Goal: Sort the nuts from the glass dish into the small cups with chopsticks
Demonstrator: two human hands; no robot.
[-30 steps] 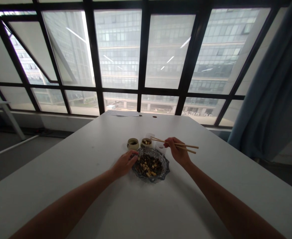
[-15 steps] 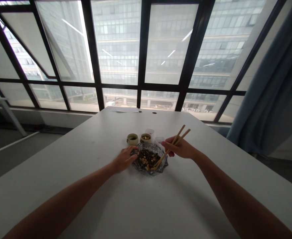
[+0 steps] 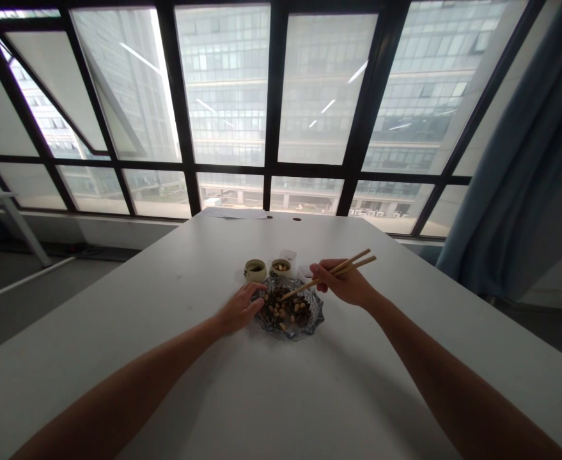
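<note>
A faceted glass bowl [image 3: 317, 314] holds dark, seed-like pieces and paler nuts [image 3: 284, 313]. My left hand [image 3: 241, 308] rests at the bowl's left rim, thumb and fingers apart. Wooden chopsticks [image 3: 352, 263] are gripped in my right hand [image 3: 342, 282], right of the bowl. Their tips lie over the upper middle of the bowl's contents; whether anything is between them I cannot tell. Behind the bowl stand two small cream cups: the left cup [image 3: 255, 271] looks dark inside, the right cup [image 3: 279, 268] holds some nuts.
Small clear containers [image 3: 288, 255] stand behind and right of the cups. Papers [image 3: 237, 213] lie at the white table's [image 3: 165, 300] far edge, near two dark round spots. Windows rise beyond, and a blue curtain [image 3: 491, 191] hangs at the right.
The chopstick tips have moved from the bowl's lower right to its upper middle, and the chopsticks lie flatter. Contents have shifted, with a paler gap near the middle. My left hand stays at the rim.
</note>
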